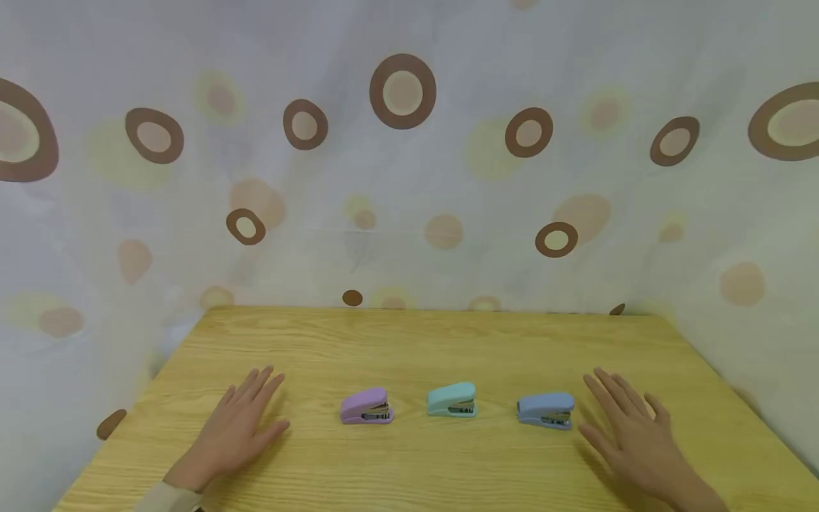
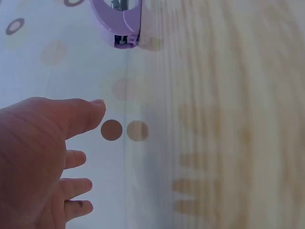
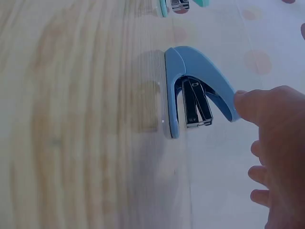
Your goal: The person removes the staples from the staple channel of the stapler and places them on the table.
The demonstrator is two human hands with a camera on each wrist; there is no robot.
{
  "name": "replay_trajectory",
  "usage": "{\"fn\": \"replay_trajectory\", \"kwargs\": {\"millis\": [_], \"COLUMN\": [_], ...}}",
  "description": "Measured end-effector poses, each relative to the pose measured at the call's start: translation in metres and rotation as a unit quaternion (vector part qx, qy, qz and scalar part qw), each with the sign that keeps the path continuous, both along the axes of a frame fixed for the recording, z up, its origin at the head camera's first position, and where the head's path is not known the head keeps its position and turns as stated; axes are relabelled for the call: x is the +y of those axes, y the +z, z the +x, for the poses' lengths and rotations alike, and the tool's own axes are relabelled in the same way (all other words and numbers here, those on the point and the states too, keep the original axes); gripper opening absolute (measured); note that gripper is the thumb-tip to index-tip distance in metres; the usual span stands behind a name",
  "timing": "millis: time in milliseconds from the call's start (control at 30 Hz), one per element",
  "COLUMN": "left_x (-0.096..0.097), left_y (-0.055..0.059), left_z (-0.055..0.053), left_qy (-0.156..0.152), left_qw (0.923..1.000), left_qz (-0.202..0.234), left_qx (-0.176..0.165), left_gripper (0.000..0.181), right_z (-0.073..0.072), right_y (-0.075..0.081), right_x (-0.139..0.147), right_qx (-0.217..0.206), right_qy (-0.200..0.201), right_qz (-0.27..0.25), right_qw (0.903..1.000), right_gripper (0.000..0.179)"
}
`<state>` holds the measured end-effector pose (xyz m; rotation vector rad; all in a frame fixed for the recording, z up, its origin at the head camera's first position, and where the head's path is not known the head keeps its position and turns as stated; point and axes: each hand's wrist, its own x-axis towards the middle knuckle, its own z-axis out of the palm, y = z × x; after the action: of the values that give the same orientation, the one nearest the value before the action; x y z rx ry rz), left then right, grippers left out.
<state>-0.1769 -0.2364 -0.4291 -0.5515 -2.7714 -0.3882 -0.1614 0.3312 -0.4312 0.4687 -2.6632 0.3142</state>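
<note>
Three small staplers stand in a row on the wooden table: a purple stapler [image 1: 365, 407] on the left, a mint green stapler [image 1: 451, 400] in the middle and a blue stapler [image 1: 544, 410] on the right. My left hand [image 1: 237, 427], fingers spread and holding nothing, is left of the purple stapler [image 2: 119, 21]. Just right of the blue stapler [image 3: 200, 71] is my right hand [image 1: 636, 441], its fingers also spread. In the right wrist view the thumb overlaps the blue stapler's upper arm. Part of the mint green stapler [image 3: 163, 7] shows at that view's top edge.
The wooden table [image 1: 409, 469] narrows toward its far edge. Behind it and along both sides hangs a pale curtain [image 1: 358, 171] patterned with brown, peach and yellow circles. A light sleeve cuff [image 1: 168, 498] shows at the left wrist.
</note>
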Motion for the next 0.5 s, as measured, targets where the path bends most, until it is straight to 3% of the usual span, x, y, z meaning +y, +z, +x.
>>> {"fn": "replay_trajectory", "kwargs": {"millis": [233,500], "left_x": [0.008,0.018], "left_y": [0.002,0.004], "left_z": [-0.007,-0.013], "left_qy": [-0.017,-0.033], "left_qw": [0.9995,0.9982], "left_qz": [0.024,0.049], "left_qx": [0.015,0.013], "left_gripper": [0.060,0.056], "right_z": [-0.007,-0.013], "right_y": [0.005,0.007], "right_x": [-0.016,-0.035], "right_qx": [0.019,0.038], "right_qy": [0.027,0.044], "right_qz": [-0.033,-0.021], "right_qw": [0.9989,0.9981], "right_gripper": [0.066,0.060]}}
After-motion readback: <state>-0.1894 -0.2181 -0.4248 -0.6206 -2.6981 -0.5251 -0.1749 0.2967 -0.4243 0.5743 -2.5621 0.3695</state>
